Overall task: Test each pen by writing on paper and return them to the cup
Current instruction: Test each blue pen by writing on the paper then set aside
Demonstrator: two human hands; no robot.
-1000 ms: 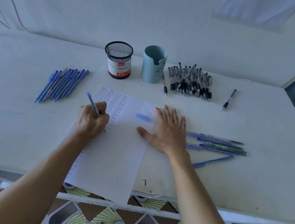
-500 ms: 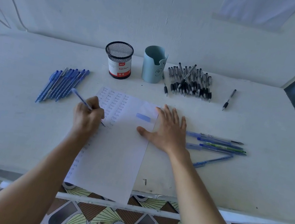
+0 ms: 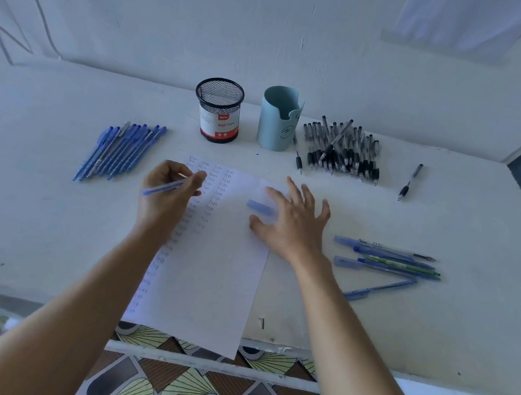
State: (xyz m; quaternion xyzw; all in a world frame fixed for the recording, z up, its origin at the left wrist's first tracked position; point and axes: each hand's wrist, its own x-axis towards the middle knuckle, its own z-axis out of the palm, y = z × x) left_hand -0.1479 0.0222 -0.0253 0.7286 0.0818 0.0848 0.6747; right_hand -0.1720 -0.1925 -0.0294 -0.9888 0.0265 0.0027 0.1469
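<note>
Since a moment ago the left hand (image 3: 164,203) has lifted its blue pen (image 3: 157,189) off the sheet and swung it level, pointing left. The right hand (image 3: 295,228) has come up off its flat press, fingers wide and holding nothing, over the loose cap (image 3: 260,206). On the table (image 3: 21,224) the paper (image 3: 214,276) carries columns of scribbled words, so many pens look tested. Yet the black heap (image 3: 343,152), the left blue row (image 3: 121,152) and the right blue cluster (image 3: 387,258) all lie outside the mesh cup (image 3: 217,109) and the pale cup (image 3: 278,118) (no pen pokes from either), so the returning seems undone. Left fingers and thumb pinch the pen just above the paper's upper left.
</note>
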